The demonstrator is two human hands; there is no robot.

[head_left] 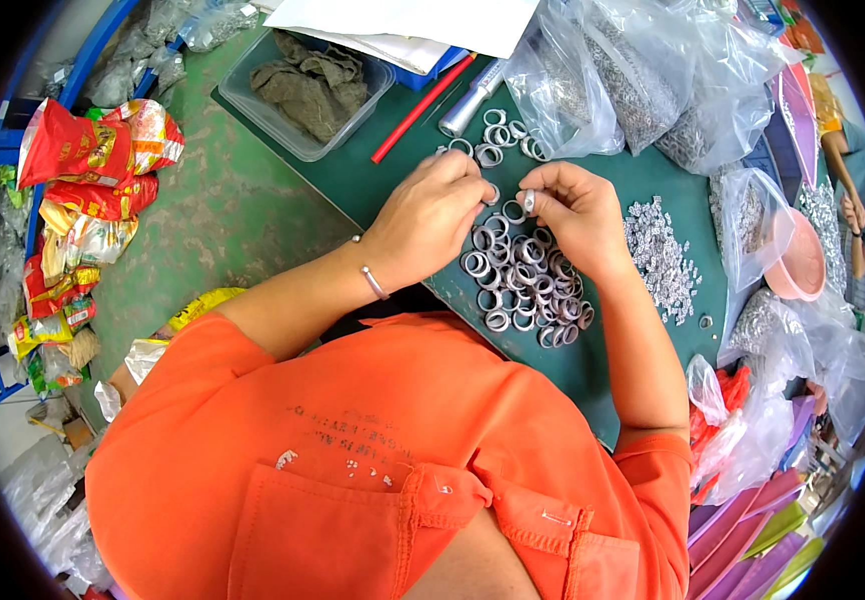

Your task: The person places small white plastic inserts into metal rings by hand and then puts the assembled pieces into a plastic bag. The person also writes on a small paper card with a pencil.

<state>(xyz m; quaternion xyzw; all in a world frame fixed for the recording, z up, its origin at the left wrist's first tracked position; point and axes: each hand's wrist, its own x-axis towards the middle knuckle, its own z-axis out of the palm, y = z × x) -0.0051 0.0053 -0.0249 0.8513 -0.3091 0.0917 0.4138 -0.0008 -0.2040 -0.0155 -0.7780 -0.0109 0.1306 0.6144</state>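
My left hand (423, 220) is closed, its thumb and fingertips pinching a grey metal ring (493, 194). Across a small gap, my right hand (585, 215) holds another small metal ring (529, 202) between thumb and finger. Below both hands, a heap of dull grey rings (526, 283) lies on the dark green tabletop (593, 370). Several brighter rings (489, 155) lie beyond my fingers, near the bags. To the right of my right forearm spreads a pile of tiny silvery pieces (661, 255), too small to name.
At the far left of the table stands a clear plastic tub (308, 145) with a dark cloth (318, 90) in it. A red pen-like stick (423, 110) and a silver cylinder (468, 105) lie beside it. Filled clear bags (643, 85) line the back; a pink bowl (798, 255) sits right.
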